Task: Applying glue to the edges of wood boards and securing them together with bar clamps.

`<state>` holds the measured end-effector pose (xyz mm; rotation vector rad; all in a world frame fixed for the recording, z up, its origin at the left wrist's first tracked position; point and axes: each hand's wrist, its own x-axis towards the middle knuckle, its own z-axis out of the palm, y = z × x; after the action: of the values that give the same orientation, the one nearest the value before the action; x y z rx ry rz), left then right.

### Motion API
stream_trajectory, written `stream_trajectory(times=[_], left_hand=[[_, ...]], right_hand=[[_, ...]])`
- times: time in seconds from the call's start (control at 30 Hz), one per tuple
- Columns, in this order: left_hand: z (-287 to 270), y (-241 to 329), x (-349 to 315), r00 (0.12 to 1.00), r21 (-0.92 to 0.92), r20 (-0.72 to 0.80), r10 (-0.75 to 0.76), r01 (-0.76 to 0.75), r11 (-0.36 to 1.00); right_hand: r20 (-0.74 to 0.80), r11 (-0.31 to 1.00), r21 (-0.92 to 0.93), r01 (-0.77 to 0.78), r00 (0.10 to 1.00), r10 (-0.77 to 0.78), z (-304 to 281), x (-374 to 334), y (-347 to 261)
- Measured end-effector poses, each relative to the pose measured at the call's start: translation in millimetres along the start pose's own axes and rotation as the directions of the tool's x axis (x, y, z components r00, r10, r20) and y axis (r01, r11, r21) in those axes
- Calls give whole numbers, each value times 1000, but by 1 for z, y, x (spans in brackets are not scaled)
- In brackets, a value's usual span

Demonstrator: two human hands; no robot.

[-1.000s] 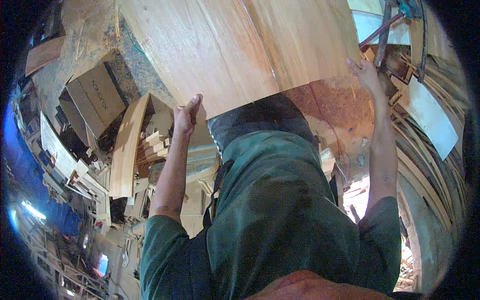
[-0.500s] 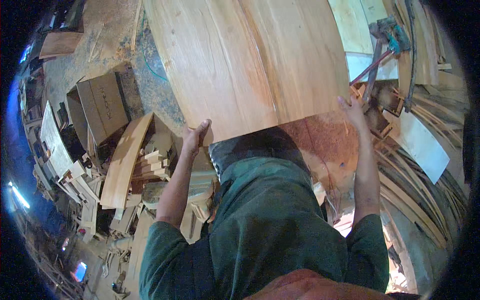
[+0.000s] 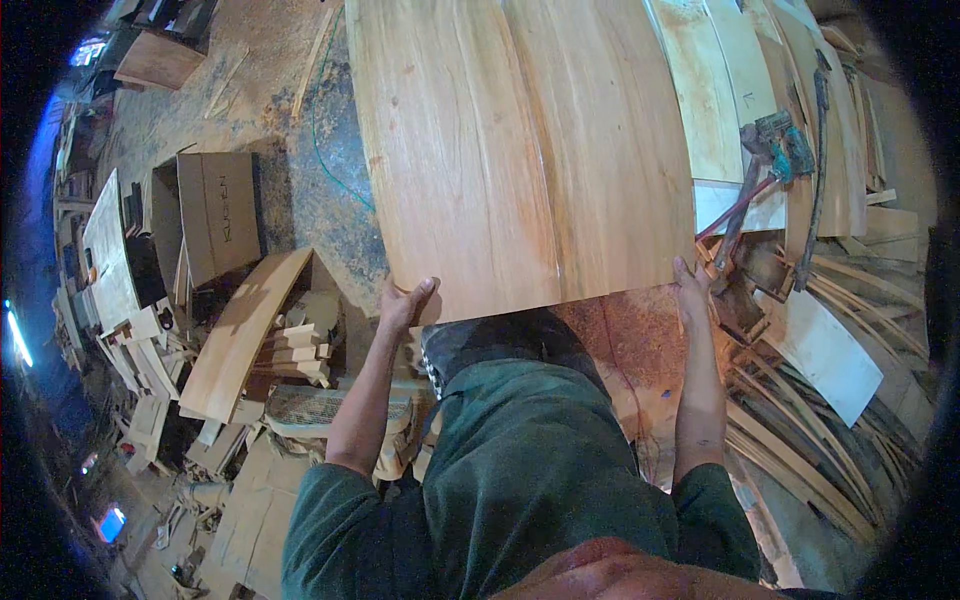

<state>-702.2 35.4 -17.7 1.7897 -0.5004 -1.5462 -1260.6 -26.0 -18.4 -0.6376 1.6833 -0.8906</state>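
A wide wooden panel (image 3: 480, 170) with brown grain and a long reddish streak stretches away in front of me, out past the top of the picture. My left hand (image 3: 408, 303) is closed round its near left corner, thumb on the upper face and fingers hidden beneath. At the near right corner my right hand (image 3: 692, 285) grips the edge, its fingers mostly under the wood. The panel's near edge is just in front of my dark trousers (image 3: 510, 335), which it partly covers.
On the left are a cardboard box (image 3: 222, 215), a leaning plank (image 3: 245, 335) and several stacked wood offcuts (image 3: 300, 350). Long strips (image 3: 800, 460), a white sheet (image 3: 820, 345) and tools with a red handle (image 3: 735, 205) lie at the right. A green cable (image 3: 335, 178) crosses the floor.
The panel's near edge and both hands have come lower in the picture, toward my body. Both hands keep their hold on its corners. My view has turned slightly.
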Motion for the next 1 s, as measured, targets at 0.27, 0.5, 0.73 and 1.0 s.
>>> stream_trajectory(times=[0.27, 0.5, 0.73, 1.0], left_hand=[[-4, 0, 6, 999, 88, 46, 23, -27, 996], [-5, 19, -3, 997, 338, 75, 18, -42, 940], [-50, 26, 13, 924, 549, 349, -160, -63, 834], [-176, 90, 42, 882, 771, 468, -50, -380, 511]], right_hand=[[21, 991, -38, -125, 992, 125, 1, -2, -12], [-88, 991, -136, 7, 996, -19, -13, 18, 25], [-401, 709, -700, 86, 774, -490, 62, -26, -1], [-369, 570, -793, 216, 575, -731, 209, -117, -18]])
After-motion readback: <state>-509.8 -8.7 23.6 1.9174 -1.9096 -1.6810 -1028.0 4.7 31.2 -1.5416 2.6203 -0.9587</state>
